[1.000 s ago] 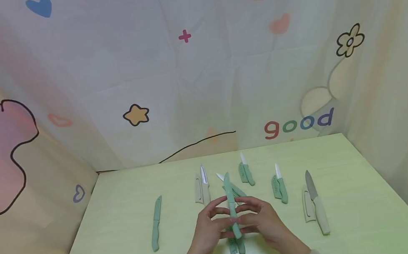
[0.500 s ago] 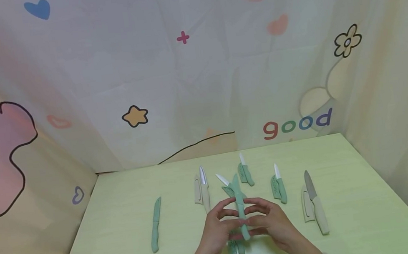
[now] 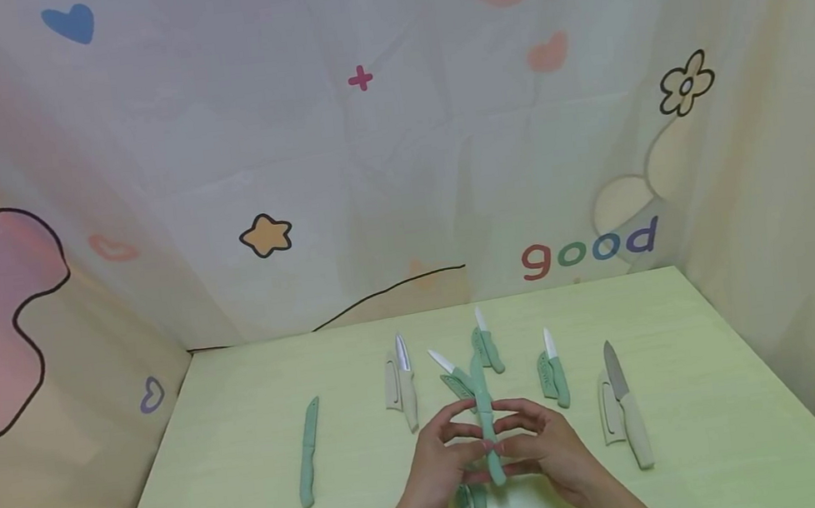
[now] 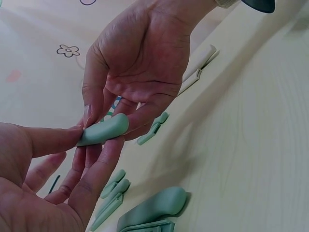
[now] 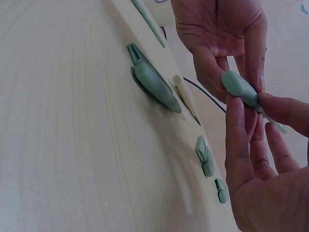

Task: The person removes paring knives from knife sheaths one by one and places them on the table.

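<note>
Both hands hold one green knife (image 3: 486, 421) with a green sheath over its blade, close over the table. It points away from the person, handle end toward them. My left hand (image 3: 438, 458) pinches the handle from the left between thumb and fingers. From the other side my right hand (image 3: 553, 445) pinches it too, the thumbs nearly meeting. In the left wrist view the rounded handle end (image 4: 113, 126) shows between the fingertips. Below the hands lies another green knife (image 3: 479, 497) beside its sheath, largely hidden.
A sheathed green knife (image 3: 308, 458) lies at the left. Cream knives with sheaths beside them lie behind the left hand (image 3: 408, 392) and at the right (image 3: 635, 429). Several green paring knives (image 3: 559, 379) lie toward the back, one partly behind the held knife. Curtains (image 3: 335, 145) surround the table.
Both hands have shifted a little to the right with the green knife, uncovering more of the cream knife's handle behind. The grip looks the same, and the knives on the table stay put.
</note>
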Demonstrator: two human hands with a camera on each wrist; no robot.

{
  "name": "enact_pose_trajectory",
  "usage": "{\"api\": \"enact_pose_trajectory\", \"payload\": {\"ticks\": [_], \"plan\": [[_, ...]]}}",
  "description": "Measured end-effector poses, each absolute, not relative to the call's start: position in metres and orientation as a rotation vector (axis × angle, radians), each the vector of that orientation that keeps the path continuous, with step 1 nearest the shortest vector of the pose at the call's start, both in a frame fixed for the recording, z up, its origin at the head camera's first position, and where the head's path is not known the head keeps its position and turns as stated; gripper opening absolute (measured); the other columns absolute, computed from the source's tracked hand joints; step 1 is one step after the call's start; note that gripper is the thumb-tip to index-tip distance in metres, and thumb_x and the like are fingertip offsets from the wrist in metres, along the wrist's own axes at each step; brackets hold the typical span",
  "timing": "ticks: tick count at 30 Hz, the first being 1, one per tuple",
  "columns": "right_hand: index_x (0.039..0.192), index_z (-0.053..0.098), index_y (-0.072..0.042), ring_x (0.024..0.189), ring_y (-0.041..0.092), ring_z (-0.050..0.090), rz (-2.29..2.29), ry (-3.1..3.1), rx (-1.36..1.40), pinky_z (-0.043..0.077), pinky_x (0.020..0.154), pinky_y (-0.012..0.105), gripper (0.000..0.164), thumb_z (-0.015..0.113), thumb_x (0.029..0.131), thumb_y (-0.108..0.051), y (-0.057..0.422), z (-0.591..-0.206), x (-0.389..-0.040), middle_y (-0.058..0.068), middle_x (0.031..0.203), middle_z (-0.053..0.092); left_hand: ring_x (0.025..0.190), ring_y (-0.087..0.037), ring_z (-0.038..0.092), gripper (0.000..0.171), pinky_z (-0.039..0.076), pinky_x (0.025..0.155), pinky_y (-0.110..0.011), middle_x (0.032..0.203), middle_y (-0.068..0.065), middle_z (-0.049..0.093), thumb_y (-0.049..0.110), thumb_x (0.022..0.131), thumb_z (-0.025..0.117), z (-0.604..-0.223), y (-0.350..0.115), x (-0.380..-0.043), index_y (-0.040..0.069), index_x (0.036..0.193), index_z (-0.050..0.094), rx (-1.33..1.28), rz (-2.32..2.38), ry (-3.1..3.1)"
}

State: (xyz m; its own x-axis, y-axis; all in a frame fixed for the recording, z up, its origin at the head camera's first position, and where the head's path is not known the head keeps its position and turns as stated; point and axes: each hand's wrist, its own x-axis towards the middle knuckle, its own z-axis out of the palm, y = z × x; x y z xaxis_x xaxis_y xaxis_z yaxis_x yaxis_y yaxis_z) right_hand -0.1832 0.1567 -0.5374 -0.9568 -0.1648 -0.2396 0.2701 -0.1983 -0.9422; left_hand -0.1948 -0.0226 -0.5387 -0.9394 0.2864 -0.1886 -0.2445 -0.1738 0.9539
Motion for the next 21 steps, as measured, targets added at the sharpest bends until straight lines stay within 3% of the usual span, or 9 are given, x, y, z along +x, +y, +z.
{"api": "enact_pose_trajectory", "payload": {"ticks": [13, 21], "plan": [[0.133, 0.053, -0.004, 0.085, 0.033, 0.064, -2.227, 1.771, 0.131, 0.062, 0.07, 0.047, 0.059, 0.074, 0.077, 0.001, 0.1548, -0.5387, -0.1843, 0.013, 0.105, 0.063, 0.078, -0.028, 0.066, 0.056, 0.061, 0.061, -0.049, 0.103, -0.016, 0.058, -0.002, 0.079, 0.073, -0.5392, -0.024, -0.1943, 0.022, 0.128, 0.06, 0.037, 2.158, 1.779], [0.126, 0.056, 0.006, 0.085, 0.03, 0.065, -2.185, 1.798, 0.097, 0.062, 0.071, 0.044, 0.051, 0.073, 0.079, -0.001, 0.1551, -0.5381, -0.1838, 0.012, 0.105, 0.065, 0.079, -0.026, 0.065, 0.056, 0.062, 0.061, -0.048, 0.104, -0.016, 0.056, -0.002, 0.079, 0.072, -0.5403, -0.0255, -0.1939, 0.022, 0.128, 0.06, 0.038, 2.151, 1.788]]}}
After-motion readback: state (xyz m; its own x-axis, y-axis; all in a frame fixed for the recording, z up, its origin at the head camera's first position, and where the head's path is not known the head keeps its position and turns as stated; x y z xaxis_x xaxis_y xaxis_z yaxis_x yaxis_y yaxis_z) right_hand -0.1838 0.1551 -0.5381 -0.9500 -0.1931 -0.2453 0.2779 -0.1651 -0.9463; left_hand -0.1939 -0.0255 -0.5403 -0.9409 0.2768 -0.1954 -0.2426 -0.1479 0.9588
